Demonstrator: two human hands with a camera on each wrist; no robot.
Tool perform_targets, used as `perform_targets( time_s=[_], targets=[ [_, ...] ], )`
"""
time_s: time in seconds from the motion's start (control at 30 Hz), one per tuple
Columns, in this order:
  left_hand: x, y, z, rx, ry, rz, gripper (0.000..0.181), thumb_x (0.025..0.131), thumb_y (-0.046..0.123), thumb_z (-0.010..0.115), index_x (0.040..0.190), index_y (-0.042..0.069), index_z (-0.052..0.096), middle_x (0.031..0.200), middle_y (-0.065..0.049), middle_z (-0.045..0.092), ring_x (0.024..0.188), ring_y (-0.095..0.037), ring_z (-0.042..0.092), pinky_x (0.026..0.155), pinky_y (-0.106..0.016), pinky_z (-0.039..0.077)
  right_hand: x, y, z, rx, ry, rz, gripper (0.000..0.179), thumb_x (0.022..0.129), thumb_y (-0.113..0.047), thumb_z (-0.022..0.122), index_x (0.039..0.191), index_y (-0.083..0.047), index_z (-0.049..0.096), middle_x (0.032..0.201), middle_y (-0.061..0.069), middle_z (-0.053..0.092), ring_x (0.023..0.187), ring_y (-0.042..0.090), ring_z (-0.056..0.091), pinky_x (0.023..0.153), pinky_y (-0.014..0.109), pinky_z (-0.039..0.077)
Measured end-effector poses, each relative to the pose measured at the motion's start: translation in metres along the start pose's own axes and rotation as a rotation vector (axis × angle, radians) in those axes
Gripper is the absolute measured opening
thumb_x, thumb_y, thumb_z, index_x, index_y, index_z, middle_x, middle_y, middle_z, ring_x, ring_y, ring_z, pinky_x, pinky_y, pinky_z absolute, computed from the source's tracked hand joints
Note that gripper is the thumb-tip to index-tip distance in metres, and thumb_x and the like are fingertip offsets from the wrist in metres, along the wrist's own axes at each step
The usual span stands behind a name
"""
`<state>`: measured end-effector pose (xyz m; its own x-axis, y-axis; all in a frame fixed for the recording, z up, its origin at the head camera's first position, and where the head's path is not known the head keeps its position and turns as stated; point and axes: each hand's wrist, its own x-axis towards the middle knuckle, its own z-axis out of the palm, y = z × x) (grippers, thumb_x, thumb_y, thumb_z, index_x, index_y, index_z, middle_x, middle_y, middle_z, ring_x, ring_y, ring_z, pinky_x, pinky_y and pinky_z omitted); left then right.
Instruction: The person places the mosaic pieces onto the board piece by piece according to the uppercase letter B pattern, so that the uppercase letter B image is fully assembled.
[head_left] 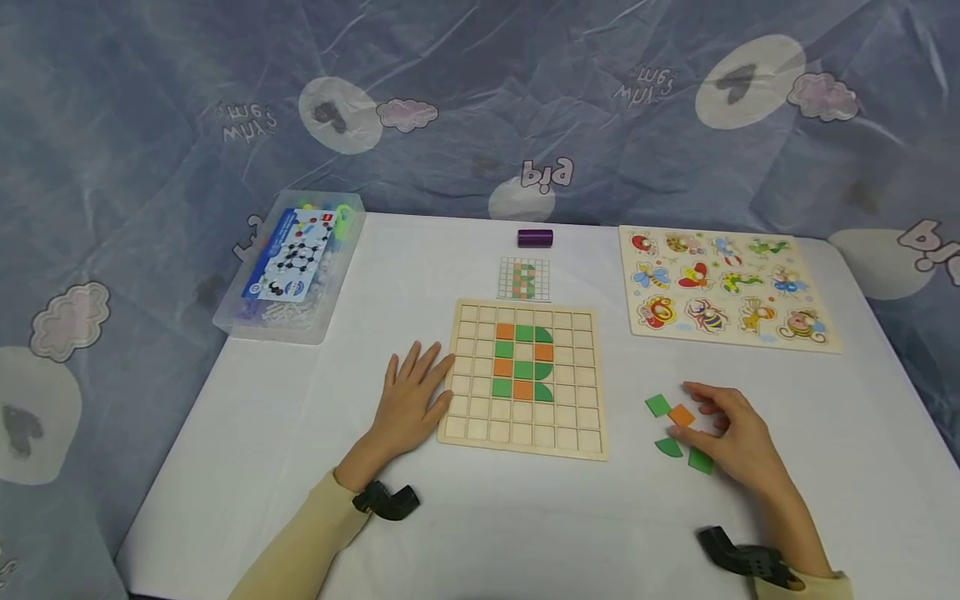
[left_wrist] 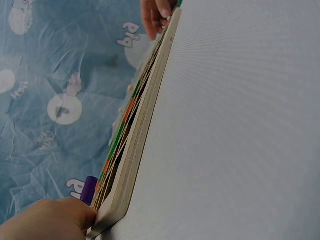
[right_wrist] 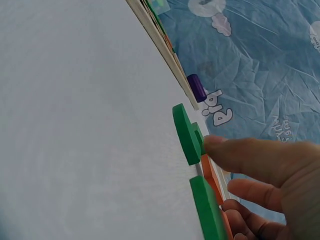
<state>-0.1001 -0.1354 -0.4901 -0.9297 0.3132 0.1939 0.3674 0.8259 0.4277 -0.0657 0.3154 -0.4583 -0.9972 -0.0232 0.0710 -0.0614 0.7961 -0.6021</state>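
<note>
A wooden grid board (head_left: 525, 432) lies flat, with orange and green tiles (head_left: 523, 367) set in its middle cells. My left hand (head_left: 408, 402) lies spread at the board's left edge, its fingertips right at the rim. Over a small group of loose pieces, my right hand (head_left: 731, 433) hovers with its fingers bent and its thumb apart from them. An orange square (head_left: 681, 416) lies by the thumb tip. Around it are a green square (head_left: 657, 406), a green quarter-round piece (head_left: 669, 447) and another green square (head_left: 701, 461), partly under the hand.
A small pattern card (head_left: 524, 279) lies behind the board, with a purple cylinder (head_left: 535, 238) beyond it. At the back left is a clear plastic box (head_left: 322, 312) of parts. An insect puzzle board (head_left: 731, 287) occupies the back right of the white table (head_left: 525, 533).
</note>
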Motion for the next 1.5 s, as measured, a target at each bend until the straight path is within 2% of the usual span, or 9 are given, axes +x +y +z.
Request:
perform_targets(
  time_s=[0.27,0.5,0.9,1.03,1.2,1.5],
  targets=[
    [-0.001,0.001,-0.002,-0.014,-0.005,-0.004,0.051,0.099,0.032,0.050,0.147,0.015,0.045,0.157,-0.013,0.035,0.149,-0.039,0.018,0.116,-0.064,0.006,0.001,0.001,0.001,-0.034,0.007,-0.030,0.058,0.073,-0.016,0.086,0.125,-0.003,0.063,0.102,0.010,0.055,0.078,0.001,0.037,0.066,0.016,0.031],
    [-0.001,0.000,-0.001,-0.004,-0.010,-0.003,0.051,0.100,0.033,0.049,0.148,0.016,0.045,0.157,-0.013,0.035,0.150,-0.039,0.018,0.117,-0.064,0.006,0.000,0.001,0.003,-0.047,0.033,-0.037,0.051,0.071,-0.014,0.087,0.116,-0.001,0.066,0.097,0.008,0.055,0.076,0.001,0.038,0.064,0.015,0.032],
    [0.000,0.000,-0.001,-0.003,-0.004,-0.007,0.051,0.100,0.033,0.049,0.147,0.015,0.045,0.157,-0.013,0.035,0.149,-0.039,0.018,0.117,-0.064,0.007,0.002,0.000,0.002,-0.062,0.042,-0.025,0.035,0.075,-0.013,0.084,0.106,-0.003,0.069,0.094,0.007,0.057,0.077,-0.002,0.039,0.065,0.013,0.033],
    [0.000,0.000,-0.001,0.000,-0.001,-0.006,0.051,0.099,0.032,0.050,0.147,0.015,0.046,0.157,-0.013,0.035,0.149,-0.040,0.018,0.116,-0.064,0.007,0.003,-0.002,0.004,-0.080,0.058,-0.025,0.030,0.077,-0.009,0.081,0.103,-0.002,0.069,0.090,0.007,0.057,0.076,0.002,0.041,0.063,0.014,0.034],
    [0.001,-0.001,0.000,0.002,0.003,-0.004,0.051,0.099,0.031,0.050,0.147,0.015,0.045,0.157,-0.014,0.035,0.149,-0.040,0.018,0.116,-0.064,0.007,0.006,-0.003,0.003,-0.103,0.066,-0.032,0.028,0.076,-0.006,0.080,0.102,0.000,0.069,0.089,0.009,0.059,0.074,0.005,0.043,0.061,0.014,0.035],
    [0.000,0.000,0.000,0.002,-0.002,-0.006,0.051,0.099,0.031,0.050,0.147,0.015,0.046,0.157,-0.013,0.035,0.149,-0.039,0.018,0.116,-0.064,0.007,0.011,-0.010,-0.003,-0.095,0.033,-0.014,0.028,0.081,-0.005,0.076,0.105,0.003,0.066,0.090,0.013,0.059,0.070,0.008,0.047,0.054,0.019,0.040]
  ],
)
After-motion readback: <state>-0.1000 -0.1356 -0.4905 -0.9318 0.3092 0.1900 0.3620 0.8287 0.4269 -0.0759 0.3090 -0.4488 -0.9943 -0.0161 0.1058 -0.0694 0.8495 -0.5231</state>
